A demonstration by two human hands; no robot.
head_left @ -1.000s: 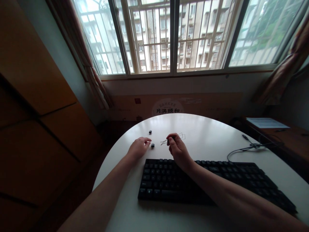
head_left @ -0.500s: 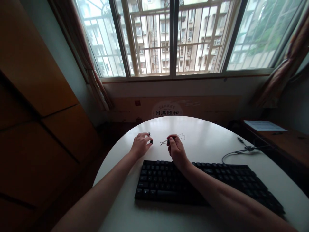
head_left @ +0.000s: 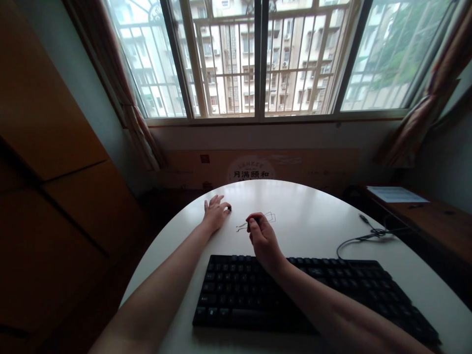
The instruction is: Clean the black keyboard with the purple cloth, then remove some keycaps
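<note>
My left hand (head_left: 214,213) reaches out over the white round table (head_left: 313,216). Its thumb and forefinger pinch a small black keycap (head_left: 229,209) that rests on the tabletop, while its other fingers are spread. My right hand (head_left: 260,238) is closed on a thin wire keycap puller (head_left: 267,216), whose loops stick out left and right of the fingers, low over the table. A black keyboard (head_left: 313,295) lies just in front of me, under my right wrist.
The keyboard's cable (head_left: 363,237) curls across the table's right side toward a dark side desk with a paper sheet (head_left: 396,194). A barred window (head_left: 258,59) with curtains fills the far wall. A brown cabinet (head_left: 47,147) stands to the left.
My left hand closed on the nearer keycap and moved it away from me, toward the farther one. Only one keycap shows now. My right hand kept hold of the wire puller.
</note>
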